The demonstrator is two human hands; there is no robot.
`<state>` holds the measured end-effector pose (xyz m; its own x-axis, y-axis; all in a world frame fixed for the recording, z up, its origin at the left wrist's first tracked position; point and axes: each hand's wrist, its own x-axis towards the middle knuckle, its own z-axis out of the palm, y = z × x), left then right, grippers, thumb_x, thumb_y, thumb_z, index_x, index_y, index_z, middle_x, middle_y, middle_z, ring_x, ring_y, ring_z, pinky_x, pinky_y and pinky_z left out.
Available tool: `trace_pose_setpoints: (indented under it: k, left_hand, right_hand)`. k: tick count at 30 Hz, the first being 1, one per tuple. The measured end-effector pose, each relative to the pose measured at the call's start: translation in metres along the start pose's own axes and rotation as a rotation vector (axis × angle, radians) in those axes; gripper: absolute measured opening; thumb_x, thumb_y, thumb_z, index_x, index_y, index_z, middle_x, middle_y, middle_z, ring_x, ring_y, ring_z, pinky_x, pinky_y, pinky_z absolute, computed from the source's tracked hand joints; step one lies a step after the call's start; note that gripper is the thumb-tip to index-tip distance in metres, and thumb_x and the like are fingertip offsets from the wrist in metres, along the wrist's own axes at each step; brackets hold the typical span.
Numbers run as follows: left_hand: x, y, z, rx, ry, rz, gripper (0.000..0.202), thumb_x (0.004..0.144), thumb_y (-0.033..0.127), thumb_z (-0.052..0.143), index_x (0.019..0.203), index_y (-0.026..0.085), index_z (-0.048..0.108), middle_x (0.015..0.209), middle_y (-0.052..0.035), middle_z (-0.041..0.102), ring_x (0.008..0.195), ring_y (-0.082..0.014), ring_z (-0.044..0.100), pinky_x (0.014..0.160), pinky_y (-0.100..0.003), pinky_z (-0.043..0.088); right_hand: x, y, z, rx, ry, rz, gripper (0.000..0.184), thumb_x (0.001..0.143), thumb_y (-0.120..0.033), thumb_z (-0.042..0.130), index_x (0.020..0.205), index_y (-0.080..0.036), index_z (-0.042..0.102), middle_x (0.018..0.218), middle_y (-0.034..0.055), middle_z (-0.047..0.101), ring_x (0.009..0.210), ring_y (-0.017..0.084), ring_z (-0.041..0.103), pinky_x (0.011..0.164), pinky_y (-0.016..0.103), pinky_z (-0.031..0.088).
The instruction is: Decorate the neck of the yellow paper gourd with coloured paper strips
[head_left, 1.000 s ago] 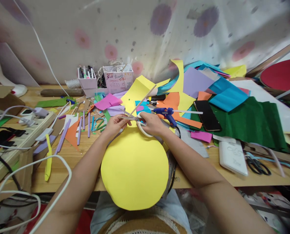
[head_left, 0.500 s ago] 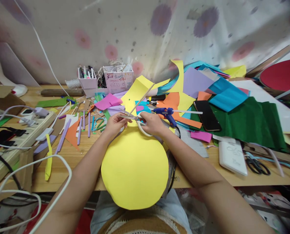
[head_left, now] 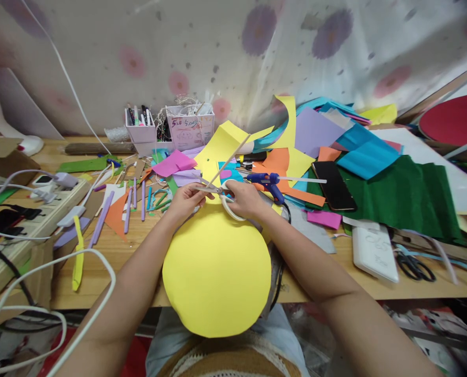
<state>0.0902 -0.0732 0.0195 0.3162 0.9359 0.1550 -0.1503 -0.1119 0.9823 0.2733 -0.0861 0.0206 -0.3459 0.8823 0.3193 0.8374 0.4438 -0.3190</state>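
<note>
My right hand (head_left: pixel 247 199) is closed through the white handles of a pair of scissors (head_left: pixel 230 210). Their metal blades point left, towards the fingertips of my left hand (head_left: pixel 186 200). Those fingers are pinched at the lower end of a thin wooden stick (head_left: pixel 233 156), which slants up and away to the right and crosses the blades. Exactly where the blades meet the stick is too small to tell. Below both hands lies a large round of yellow paper (head_left: pixel 217 272), overhanging the table's front edge above my lap.
A blue hot glue gun (head_left: pixel 267 180) lies just right of my hands, near a black phone (head_left: pixel 333 186). Felt and paper sheets (head_left: pixel 406 193) pile up on the right, beside a white power bank (head_left: pixel 375 254). Power strips (head_left: pixel 32 230) and loose white cables occupy the left.
Almost nothing differs. My hands, the scissors and the stick keep nearly the same position, with only a very slight shift at the left fingertips.
</note>
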Motion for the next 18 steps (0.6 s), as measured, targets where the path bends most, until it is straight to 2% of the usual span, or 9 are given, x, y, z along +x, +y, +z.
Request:
trace_pose_setpoints:
  k: [7,12,18]
  left_hand:
    - [-0.0009,0.0020,-0.0001,0.024,-0.014,-0.005,0.032,0.060,0.043,0.075,0.066,0.013,0.065,0.061,-0.0045,0.064,0.045,-0.0070,0.046,0.043,-0.022,0.033]
    - [0.0005,-0.0018,-0.0001,0.014,0.023,0.043,0.030,0.063,0.042,0.073,0.067,0.013,0.065,0.063,-0.0047,0.065,0.046,-0.0067,0.045,0.044,-0.021,0.033]
    - [0.0020,-0.0040,-0.0019,0.020,-0.034,0.045,0.030,0.066,0.042,0.070,0.068,0.013,0.066,0.061,-0.0040,0.064,0.041,-0.0043,0.036,0.040,-0.022,0.026]
  right_hand:
    - [-0.0007,-0.0025,-0.0022,-0.015,-0.005,0.077,0.017,0.075,-0.035,0.050,0.069,-0.018,0.053,0.067,0.0034,0.059,0.059,0.014,0.046,0.055,0.026,0.024]
    - [0.0009,0.0028,-0.0018,-0.021,0.005,-0.042,0.013,0.075,-0.030,0.048,0.077,-0.018,0.052,0.078,0.0055,0.060,0.066,0.016,0.048,0.058,0.026,0.027]
    - [0.0020,0.0062,-0.0011,-0.020,-0.015,-0.075,0.013,0.075,-0.029,0.047,0.079,-0.017,0.050,0.080,0.0065,0.059,0.069,0.017,0.047,0.060,0.026,0.028]
